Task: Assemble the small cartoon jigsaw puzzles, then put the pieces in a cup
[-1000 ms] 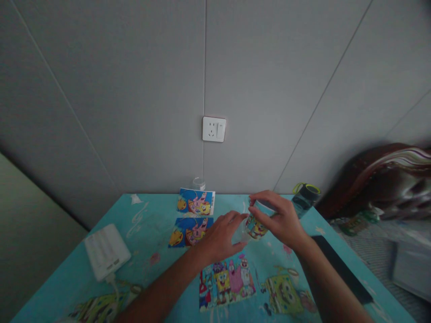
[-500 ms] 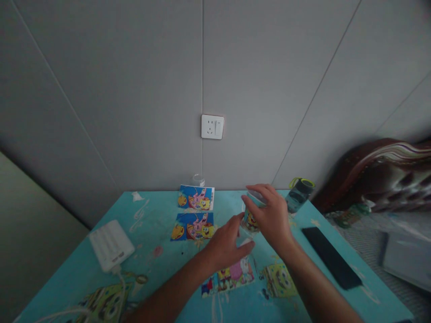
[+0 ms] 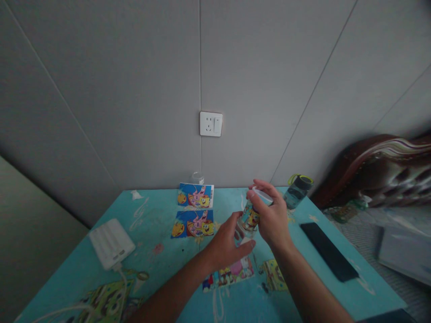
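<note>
Printed clear cup (image 3: 251, 218), one: tilted over the table (image 3: 151, 231), rim toward the upper right; your right hand (image 3: 272, 220) clamped on its upper part, your left hand (image 3: 225, 246) curved about the base, whether gripping cannot be told. Cartoon sheet (image 3: 235, 272), one: below your left hand, partly hidden. Picture cards (image 3: 193, 223), two: left of the cup, turquoise surface between. Dark bottle (image 3: 298, 190): beyond your right hand, near the back edge. Black slab (image 3: 328, 251): along your right edge. White box (image 3: 112, 244): near your left edge. Wall (image 3: 151, 89): bounding the back
</note>
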`<state>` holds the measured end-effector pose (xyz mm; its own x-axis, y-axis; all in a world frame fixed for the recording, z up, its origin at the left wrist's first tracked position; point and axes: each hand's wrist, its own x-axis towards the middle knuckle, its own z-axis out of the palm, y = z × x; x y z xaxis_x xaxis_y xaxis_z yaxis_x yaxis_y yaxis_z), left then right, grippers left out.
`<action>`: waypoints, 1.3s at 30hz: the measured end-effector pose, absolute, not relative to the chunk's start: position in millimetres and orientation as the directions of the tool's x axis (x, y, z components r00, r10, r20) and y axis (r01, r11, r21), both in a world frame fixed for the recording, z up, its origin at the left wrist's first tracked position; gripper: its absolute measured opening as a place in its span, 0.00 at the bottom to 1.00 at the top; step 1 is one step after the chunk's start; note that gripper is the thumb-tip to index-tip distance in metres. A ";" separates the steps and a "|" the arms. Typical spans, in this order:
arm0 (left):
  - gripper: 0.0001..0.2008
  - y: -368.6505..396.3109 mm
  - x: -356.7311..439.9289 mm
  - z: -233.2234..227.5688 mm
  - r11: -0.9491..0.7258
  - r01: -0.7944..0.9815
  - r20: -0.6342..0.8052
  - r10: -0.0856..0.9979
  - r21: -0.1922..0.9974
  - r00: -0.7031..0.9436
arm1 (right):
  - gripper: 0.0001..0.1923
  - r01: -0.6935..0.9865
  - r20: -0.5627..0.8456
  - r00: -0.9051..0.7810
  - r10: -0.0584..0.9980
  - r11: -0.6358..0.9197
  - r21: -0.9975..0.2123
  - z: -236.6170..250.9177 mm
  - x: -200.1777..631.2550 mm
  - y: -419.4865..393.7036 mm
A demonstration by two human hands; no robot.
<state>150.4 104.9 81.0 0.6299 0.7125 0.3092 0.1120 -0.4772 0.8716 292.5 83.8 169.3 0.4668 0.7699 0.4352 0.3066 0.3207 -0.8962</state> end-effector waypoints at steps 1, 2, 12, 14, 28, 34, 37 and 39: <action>0.34 105.0 149.5 83.5 -0.480 0.082 0.329 0.705 0.873 0.628 | 0.19 0.280 0.407 0.451 0.794 0.307 -0.910 167.2 291.4 83.5; 0.35 105.3 148.4 86.0 -0.488 0.055 0.351 0.697 0.871 0.625 | 0.17 0.270 0.390 0.428 0.815 0.296 -0.916 165.4 290.2 82.8; 0.36 110.5 117.4 70.6 -0.546 0.052 0.447 0.733 0.836 0.513 | 0.27 0.636 0.568 -0.157 0.808 0.523 -0.568 155.5 286.3 35.3; 0.38 112.0 111.6 63.9 -0.588 0.009 0.507 0.705 0.809 0.496 | 0.27 0.699 0.554 -0.237 0.798 0.536 -0.473 152.6 285.7 27.8; 0.15 116.4 91.7 67.4 -0.903 0.052 0.721 0.373 0.426 0.583 | 0.11 0.886 0.431 -0.333 0.838 0.435 -0.160 160.6 274.9 11.3; 0.16 118.8 96.9 80.7 -0.974 0.077 0.661 0.201 0.212 0.723 | 0.12 0.877 0.252 -0.398 0.882 0.446 -0.177 161.1 285.5 28.0; 0.16 122.2 100.9 84.2 -0.969 0.088 0.643 0.220 0.230 0.733 | 0.16 0.867 0.170 -0.387 0.907 0.420 -0.269 161.0 288.4 36.7; 0.16 124.4 101.3 85.5 -0.939 0.087 0.616 0.286 0.333 0.734 | 0.17 0.851 0.162 -0.360 0.919 0.394 -0.346 161.8 288.0 40.8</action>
